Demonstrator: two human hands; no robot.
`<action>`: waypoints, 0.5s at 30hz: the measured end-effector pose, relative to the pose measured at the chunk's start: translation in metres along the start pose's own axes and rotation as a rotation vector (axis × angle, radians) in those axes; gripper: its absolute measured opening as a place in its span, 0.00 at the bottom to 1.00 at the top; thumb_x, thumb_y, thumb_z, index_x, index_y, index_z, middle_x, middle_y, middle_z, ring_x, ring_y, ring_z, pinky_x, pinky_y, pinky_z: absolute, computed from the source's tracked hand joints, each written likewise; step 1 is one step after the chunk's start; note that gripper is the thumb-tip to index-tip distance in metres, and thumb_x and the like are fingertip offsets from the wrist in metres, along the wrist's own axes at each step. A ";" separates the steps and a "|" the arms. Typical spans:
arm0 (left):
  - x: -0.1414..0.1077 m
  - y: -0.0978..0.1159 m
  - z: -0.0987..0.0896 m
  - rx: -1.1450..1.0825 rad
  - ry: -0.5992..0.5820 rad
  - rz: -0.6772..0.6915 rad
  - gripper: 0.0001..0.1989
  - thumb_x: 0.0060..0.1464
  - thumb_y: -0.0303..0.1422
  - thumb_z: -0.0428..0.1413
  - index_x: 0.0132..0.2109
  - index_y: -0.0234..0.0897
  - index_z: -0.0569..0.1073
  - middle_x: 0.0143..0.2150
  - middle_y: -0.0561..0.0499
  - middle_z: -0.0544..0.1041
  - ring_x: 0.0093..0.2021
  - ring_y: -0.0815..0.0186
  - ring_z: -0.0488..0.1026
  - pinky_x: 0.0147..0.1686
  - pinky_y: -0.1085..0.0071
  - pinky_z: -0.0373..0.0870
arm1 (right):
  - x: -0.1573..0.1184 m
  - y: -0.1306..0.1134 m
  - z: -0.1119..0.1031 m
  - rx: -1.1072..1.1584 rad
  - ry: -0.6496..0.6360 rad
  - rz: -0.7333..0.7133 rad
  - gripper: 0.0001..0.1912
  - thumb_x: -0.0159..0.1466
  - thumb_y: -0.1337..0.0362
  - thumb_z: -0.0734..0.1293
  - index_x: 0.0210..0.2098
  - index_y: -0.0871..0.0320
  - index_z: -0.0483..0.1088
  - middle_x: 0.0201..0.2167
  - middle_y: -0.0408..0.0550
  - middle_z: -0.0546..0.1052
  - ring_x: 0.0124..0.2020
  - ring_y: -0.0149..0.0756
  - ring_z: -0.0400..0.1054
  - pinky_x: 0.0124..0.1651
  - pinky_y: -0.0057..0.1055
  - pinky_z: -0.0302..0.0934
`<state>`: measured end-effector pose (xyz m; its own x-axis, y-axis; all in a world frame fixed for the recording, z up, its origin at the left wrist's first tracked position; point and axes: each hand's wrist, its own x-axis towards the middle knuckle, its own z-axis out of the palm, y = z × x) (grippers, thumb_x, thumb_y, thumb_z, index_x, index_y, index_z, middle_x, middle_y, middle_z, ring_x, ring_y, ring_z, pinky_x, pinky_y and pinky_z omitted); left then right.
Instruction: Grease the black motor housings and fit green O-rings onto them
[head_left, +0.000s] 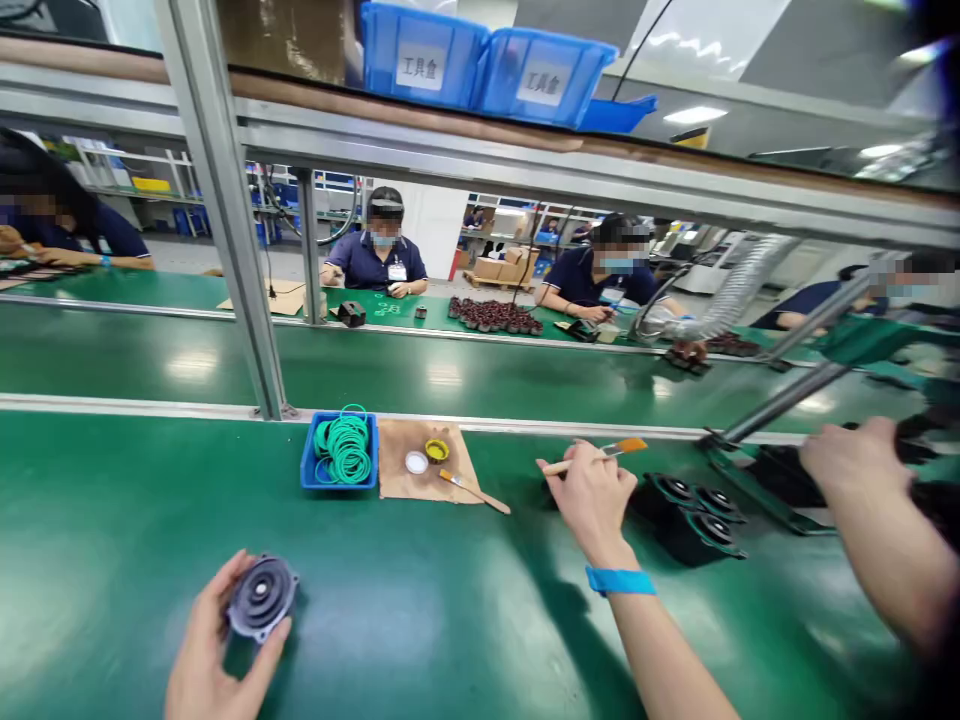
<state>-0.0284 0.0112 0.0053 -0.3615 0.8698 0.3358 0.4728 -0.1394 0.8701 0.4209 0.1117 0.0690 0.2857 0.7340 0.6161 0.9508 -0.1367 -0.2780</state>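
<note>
My left hand (217, 640) is closed on a round dark housing part (262, 597) with ringed steps, a pale centre and small lugs on its rim, held over the green table. In my right hand (596, 500), with a blue band on the wrist, lies a wooden-handled brush (630, 446), its orange bristles pointing right. Those fingers reach down at a dark object, mostly hidden under them; whether they grip it I cannot tell. Just right of this hand stand several black housings (701, 525) with green rings on top.
A blue bin (339, 487) holds green rubber rings. Beside it a stained cardboard sheet (397, 485) carries a white cap (416, 462), a yellow pot (436, 451) and a second brush (480, 492). A co-worker's arm (877, 520) reaches in at right. A metal post (225, 200) rises at left.
</note>
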 end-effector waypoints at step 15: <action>-0.041 0.021 0.028 -0.109 -0.024 -0.088 0.31 0.49 0.43 0.65 0.59 0.40 0.68 0.54 0.43 0.77 0.53 0.52 0.76 0.54 0.56 0.74 | -0.006 -0.218 0.062 0.414 -0.409 -0.587 0.08 0.61 0.74 0.63 0.29 0.56 0.63 0.30 0.50 0.77 0.38 0.43 0.67 0.42 0.36 0.52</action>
<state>0.0187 -0.0140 -0.0003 -0.3778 0.8917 0.2491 0.3498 -0.1117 0.9301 0.2043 0.1784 0.0808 -0.3856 0.8047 0.4513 0.7877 0.5418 -0.2931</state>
